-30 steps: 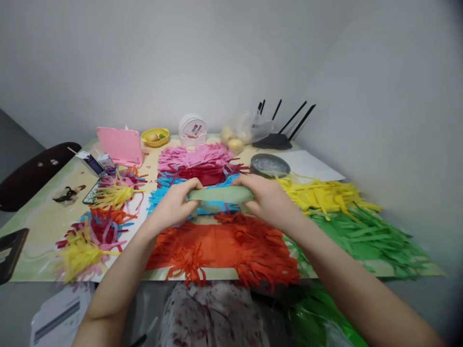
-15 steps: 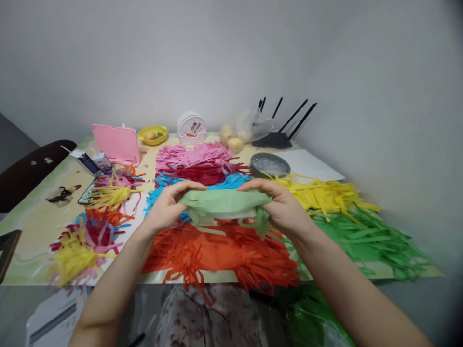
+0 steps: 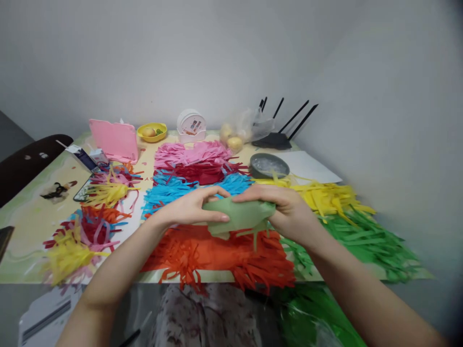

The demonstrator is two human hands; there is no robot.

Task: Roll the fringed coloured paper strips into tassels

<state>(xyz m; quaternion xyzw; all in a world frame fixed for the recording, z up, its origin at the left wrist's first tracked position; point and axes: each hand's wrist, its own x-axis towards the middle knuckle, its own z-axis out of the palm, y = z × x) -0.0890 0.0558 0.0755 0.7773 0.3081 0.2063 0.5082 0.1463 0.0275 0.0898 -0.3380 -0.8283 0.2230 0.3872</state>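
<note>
Between my two hands is a light green sheet of tissue paper (image 3: pixel 240 216), bunched and creased, held above the table. My left hand (image 3: pixel 197 207) pinches its left side, thumb in front and fingers behind. On the other side, my right hand (image 3: pixel 280 202) grips the right part, with its fingers reaching across the top edge. Loose ends hang beneath the right hand. Under the hands lies fringed orange tissue paper (image 3: pixel 217 250). Blue fringed tissue paper (image 3: pixel 168 190) lies just behind, with dark red (image 3: pixel 198 172) and pink (image 3: pixel 191 153) fringed pieces farther back.
Yellow (image 3: pixel 325 197) and green fringed paper (image 3: pixel 365 246) lie to the right. Multicoloured tassels (image 3: pixel 79 241) are at the left. A grey round dish (image 3: pixel 268 166), a black router (image 3: pixel 273 140), a yellow bowl (image 3: pixel 152 133) and a pink tablet case (image 3: pixel 114 140) stand toward the back.
My hands have come closer together, the left moving right. The light green paper, stretched wide before, is now gathered into a narrower bundle.
</note>
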